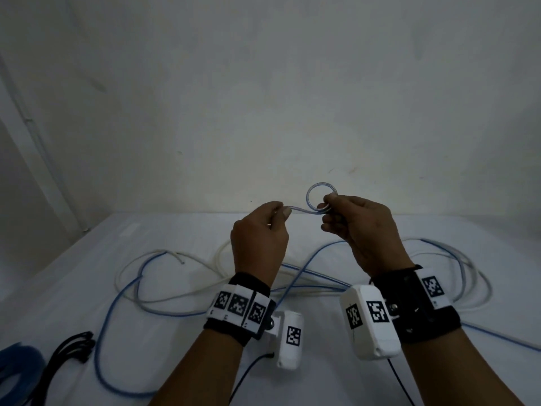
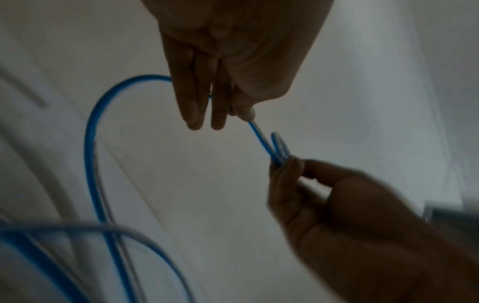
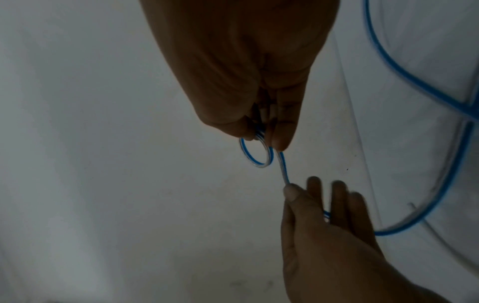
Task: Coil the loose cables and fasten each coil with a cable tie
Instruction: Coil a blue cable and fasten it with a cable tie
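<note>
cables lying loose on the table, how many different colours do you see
2. A blue cable loops across the table, one end raised into the small coil held by both hands. A white cable lies tangled with it. More may hide under the arms.

Centre frame, the right hand (image 3: 249, 82) pinches a small coil (image 3: 256, 152) of blue cable — its strand runs down to the left hand's (image 3: 329, 235) thumb, lower right
</note>
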